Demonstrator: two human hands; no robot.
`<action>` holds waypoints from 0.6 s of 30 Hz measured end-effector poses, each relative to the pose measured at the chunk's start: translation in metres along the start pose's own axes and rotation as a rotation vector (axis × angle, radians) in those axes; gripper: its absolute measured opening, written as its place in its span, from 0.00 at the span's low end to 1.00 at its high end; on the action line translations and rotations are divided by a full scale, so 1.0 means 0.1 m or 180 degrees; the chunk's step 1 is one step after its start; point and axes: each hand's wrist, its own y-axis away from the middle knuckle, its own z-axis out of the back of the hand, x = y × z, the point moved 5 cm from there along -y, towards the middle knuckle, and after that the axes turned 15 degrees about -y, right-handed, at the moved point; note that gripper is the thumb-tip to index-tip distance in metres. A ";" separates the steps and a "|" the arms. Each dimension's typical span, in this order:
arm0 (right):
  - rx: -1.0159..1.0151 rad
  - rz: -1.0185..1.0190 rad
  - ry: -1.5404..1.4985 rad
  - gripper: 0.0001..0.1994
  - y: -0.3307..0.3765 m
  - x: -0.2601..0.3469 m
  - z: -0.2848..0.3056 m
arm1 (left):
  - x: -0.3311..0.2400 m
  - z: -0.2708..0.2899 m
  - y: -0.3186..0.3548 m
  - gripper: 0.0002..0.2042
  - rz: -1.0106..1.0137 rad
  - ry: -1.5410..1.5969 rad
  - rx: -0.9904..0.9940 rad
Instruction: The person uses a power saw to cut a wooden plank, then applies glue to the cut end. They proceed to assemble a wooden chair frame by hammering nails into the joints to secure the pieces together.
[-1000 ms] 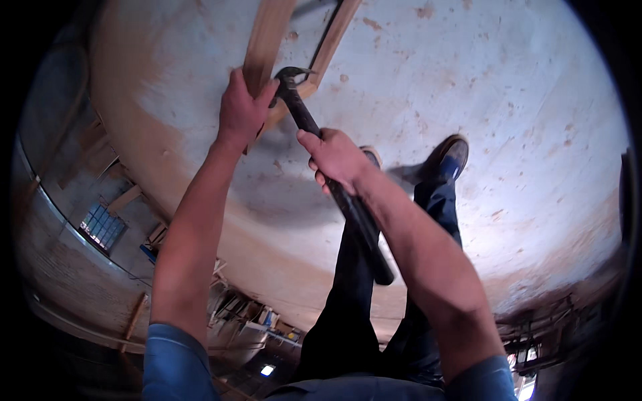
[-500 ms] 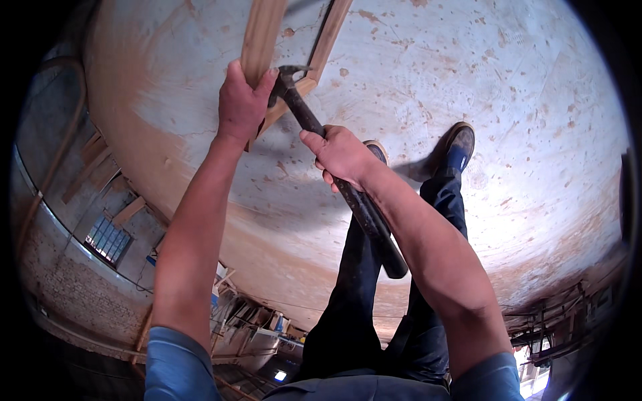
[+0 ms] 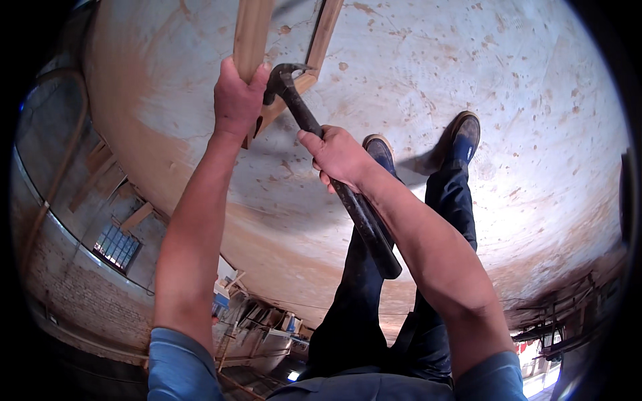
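My left hand point(image 3: 239, 99) is wrapped round the near end of a long wooden board point(image 3: 253, 33), which runs up out of the picture. In my right hand point(image 3: 339, 155) is a claw hammer point(image 3: 299, 110), gripped partway along its dark handle. The hammer's head is up beside my left hand, with the curved claw pointing right; I cannot tell whether the head touches the wood. A shorter crosspiece point(image 3: 294, 95) joins a second narrow wooden bar point(image 3: 326, 33) at a corner on the right. The joint under my left hand is mostly hidden.
My shoes point(image 3: 465, 137) stand on the pale, stained floor point(image 3: 535, 127), to the right of the hammer. Wooden offcuts point(image 3: 100, 174) lie along the left by a brick wall point(image 3: 87, 284) with a barred window point(image 3: 117, 247). A cluttered shelf point(image 3: 287, 327) stands at the bottom.
My left hand and the wood sit slightly further left in the picture. The hammer's head has shifted a little left and turned, showing more of the claw. Both grips remain.
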 end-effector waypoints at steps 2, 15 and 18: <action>0.0096 -0.0133 0.0056 0.24 0.00 -0.02 -0.02 | -0.01 0.01 0.00 0.26 0.0024 -0.0003 -0.0014; -0.0002 -0.0090 -0.0661 0.21 0.05 -0.26 -0.07 | -0.05 -0.03 0.04 0.25 0.0018 -0.0046 -0.0088; -0.0146 -0.0159 -0.1244 0.20 0.09 -0.35 -0.14 | -0.03 -0.03 0.03 0.24 0.0069 -0.0061 -0.0067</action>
